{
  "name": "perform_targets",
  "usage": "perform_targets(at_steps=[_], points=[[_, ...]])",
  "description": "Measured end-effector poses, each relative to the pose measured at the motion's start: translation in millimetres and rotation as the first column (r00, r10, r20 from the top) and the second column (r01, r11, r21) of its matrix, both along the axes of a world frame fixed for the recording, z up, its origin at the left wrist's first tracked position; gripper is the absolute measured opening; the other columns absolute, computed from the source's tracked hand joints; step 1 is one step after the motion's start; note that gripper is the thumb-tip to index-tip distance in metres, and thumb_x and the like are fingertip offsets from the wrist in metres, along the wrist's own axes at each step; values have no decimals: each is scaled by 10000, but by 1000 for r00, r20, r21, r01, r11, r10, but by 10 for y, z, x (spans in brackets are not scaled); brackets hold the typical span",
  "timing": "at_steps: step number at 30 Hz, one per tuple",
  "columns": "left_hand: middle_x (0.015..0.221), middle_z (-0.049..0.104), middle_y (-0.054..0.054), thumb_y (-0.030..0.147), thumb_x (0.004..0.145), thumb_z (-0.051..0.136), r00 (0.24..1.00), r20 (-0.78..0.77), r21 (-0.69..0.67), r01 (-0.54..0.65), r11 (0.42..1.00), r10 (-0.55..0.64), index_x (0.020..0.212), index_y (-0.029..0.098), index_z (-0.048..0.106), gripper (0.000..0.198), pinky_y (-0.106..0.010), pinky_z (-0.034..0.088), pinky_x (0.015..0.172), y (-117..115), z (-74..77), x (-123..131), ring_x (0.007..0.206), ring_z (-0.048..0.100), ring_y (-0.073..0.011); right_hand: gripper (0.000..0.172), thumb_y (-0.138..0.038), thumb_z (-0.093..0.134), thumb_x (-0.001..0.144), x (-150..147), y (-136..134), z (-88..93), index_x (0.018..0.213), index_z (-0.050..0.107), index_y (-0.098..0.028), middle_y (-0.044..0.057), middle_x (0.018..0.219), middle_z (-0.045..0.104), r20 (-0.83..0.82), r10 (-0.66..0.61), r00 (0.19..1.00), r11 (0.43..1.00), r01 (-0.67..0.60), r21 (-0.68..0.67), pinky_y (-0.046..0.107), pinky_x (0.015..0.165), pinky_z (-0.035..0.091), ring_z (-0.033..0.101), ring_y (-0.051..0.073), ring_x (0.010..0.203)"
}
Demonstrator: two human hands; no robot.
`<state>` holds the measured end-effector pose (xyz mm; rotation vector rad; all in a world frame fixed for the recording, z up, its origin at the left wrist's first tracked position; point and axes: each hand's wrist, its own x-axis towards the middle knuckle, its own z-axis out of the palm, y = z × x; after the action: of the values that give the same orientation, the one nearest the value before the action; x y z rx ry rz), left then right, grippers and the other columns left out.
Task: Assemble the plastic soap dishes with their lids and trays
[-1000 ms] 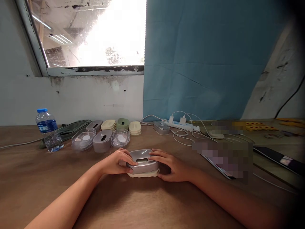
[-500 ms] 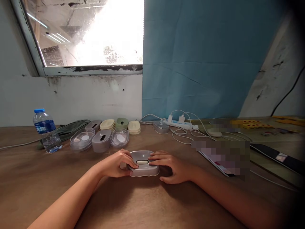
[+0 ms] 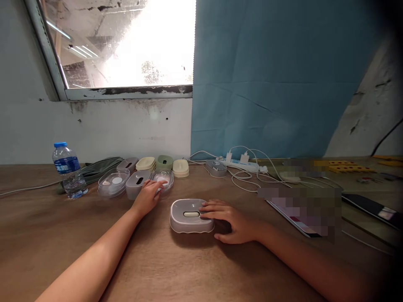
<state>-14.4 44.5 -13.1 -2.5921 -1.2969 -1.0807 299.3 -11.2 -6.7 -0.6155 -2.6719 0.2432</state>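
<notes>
A grey oval box (image 3: 182,224) with a pale bar in its top slot stands at the middle of the table. My right hand (image 3: 231,220) rests on its right side, fingers spread over the top edge and thumb apart near the table. Further back on the left, my left hand (image 3: 149,195) reaches over the clear oval containers (image 3: 168,175), its fingers at the near rim. Whether it grips them cannot be made out. Beside that hand stands a grey slotted container (image 3: 132,188).
At the back left are a water bottle (image 3: 69,174), a dark pouch (image 3: 99,170), clear containers (image 3: 110,188) and cream lids (image 3: 180,167). Behind on the right lie a grey case (image 3: 215,168) and a power strip (image 3: 242,165) with cables. A tablet-like device (image 3: 292,218) lies at right.
My left hand has let go of the grey box and moved back and left to the clear containers. My right hand still rests on the box. The view has shifted slightly.
</notes>
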Motion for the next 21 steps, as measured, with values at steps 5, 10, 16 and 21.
perform_targets(at_steps=[5, 10, 16, 21], points=[[946, 676, -40, 222, 825, 517, 952, 305, 49, 23, 999, -37, 1003, 213, 570, 187, -420, 312, 971, -63, 40, 91, 929, 597, -195, 580, -277, 660, 688, -2, -4, 17, 1244, 501, -229, 76, 1289, 501, 11, -4, 1000, 1000, 4, -11, 463, 1067, 244, 416, 247, 1218], [918, 665, -22, 306, 754, 637, 522, 846, -47, 270, 962, -106, 1077, 238, 484, 364, -360, 456, 858, -264, 211, 272, 875, 638, -179, 439, -363, 538, 835, 20, -6, 23, 1255, 486, -248, 74, 1320, 464, 3, 18, 1000, 998, -18, -67, 470, 1057, 251, 385, 244, 1239], [867, 622, 41, 263, 706, 693, 243, 970, -191, 683, 705, 27, 1141, 275, 470, 489, -332, 439, 929, -469, 292, 426, 875, 634, -131, 549, -304, 502, 858, -35, -63, -30, 1362, 286, -288, 55, 1465, 133, -264, -114, 958, 981, 151, 122, 470, 1055, 264, 174, 270, 1333], [852, 562, 51, 236, 723, 677, 309, 950, -289, 806, 517, 49, 1207, 320, 464, 536, -321, 431, 948, -508, 212, 453, 915, 618, -124, 520, -303, 533, 847, -85, -66, -72, 1330, 342, -312, 39, 1469, 70, -302, -209, 930, 950, 266, 164, 478, 1046, 290, 194, 295, 1323]])
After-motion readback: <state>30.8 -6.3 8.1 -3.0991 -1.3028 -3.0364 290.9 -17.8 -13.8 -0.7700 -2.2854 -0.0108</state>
